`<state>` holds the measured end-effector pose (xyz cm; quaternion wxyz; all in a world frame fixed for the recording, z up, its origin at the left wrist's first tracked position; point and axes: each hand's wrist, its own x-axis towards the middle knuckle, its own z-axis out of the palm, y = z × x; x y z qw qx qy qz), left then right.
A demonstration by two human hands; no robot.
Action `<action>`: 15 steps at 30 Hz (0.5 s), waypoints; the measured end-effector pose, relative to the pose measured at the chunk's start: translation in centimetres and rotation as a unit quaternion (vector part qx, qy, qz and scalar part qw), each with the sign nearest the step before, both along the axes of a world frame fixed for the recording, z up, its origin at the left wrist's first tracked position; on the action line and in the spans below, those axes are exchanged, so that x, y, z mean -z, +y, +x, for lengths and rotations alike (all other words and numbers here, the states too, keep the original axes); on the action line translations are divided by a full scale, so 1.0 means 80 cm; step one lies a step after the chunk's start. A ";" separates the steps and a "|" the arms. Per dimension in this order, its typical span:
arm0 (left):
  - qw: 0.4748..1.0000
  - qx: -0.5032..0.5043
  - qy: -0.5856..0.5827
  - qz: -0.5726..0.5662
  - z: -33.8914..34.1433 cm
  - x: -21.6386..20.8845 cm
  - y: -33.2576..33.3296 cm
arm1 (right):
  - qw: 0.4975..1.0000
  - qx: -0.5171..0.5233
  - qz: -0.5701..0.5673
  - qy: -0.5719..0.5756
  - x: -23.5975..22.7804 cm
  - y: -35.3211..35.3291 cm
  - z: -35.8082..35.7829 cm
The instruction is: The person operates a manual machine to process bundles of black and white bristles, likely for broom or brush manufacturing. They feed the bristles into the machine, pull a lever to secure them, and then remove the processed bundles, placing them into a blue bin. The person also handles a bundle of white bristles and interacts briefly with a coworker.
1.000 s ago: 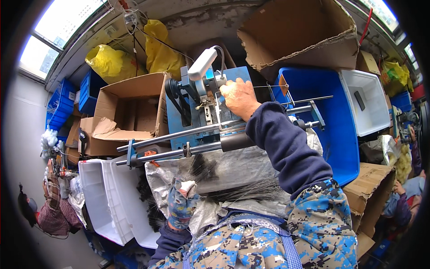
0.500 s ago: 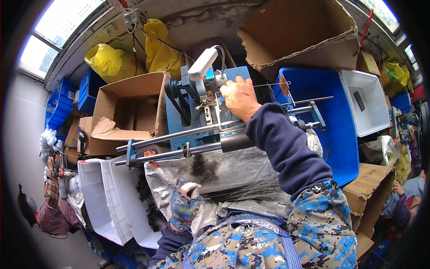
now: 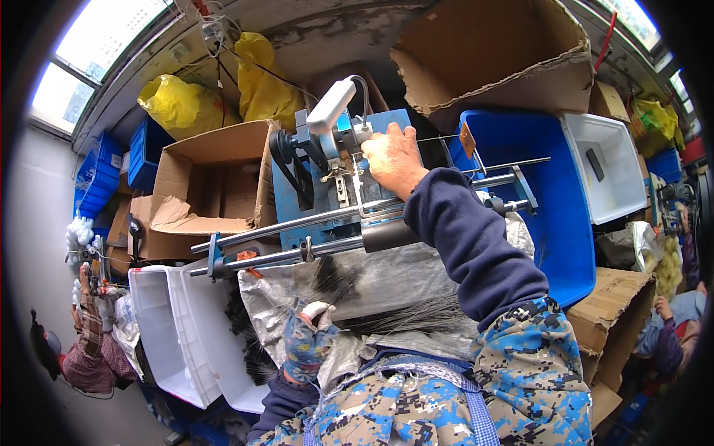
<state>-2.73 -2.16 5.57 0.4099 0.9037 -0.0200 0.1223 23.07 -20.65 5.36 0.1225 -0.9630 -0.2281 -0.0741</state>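
Note:
My right hand [image 3: 394, 160] reaches over a blue bench machine [image 3: 297, 236], its fingers curled down beside the metal head [image 3: 362, 134]. What those fingers grip is hidden under them. A thin wire [image 3: 439, 138] runs from beside this hand to a small brown plate [image 3: 467, 140]. Low in front of me, my left hand [image 3: 309, 338], in a patterned blue cover, is closed with pale-wrapped fingertips pinched together. Anything in that pinch is too small to make out. Dark bristles [image 3: 405, 318] lie beside it on a silvery sheet [image 3: 394, 273].
Two steel rails [image 3: 297, 253] cross in front of the machine. White bins [image 3: 167, 334] and an open cardboard box [image 3: 208, 178] stand left; a blue bin [image 3: 561, 215] and white tub [image 3: 610, 167] stand right. Other people [image 3: 97, 357] work at both sides.
The view has shifted slightly. Both hands keep nearly the same places and grips, with the right at the machine head and the left low over the sheet.

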 end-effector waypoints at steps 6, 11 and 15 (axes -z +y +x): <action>0.999 -0.049 -0.018 0.013 -0.004 -0.014 0.005 | 0.999 0.022 -0.003 -0.045 -0.008 -0.036 -0.037; 0.999 0.023 -0.019 -0.019 0.012 0.005 -0.006 | 0.998 0.045 -0.017 0.042 -0.015 -0.040 -0.057; 1.000 0.014 -0.018 -0.017 0.007 -0.003 -0.011 | 0.998 0.048 0.035 0.030 -0.005 -0.029 -0.058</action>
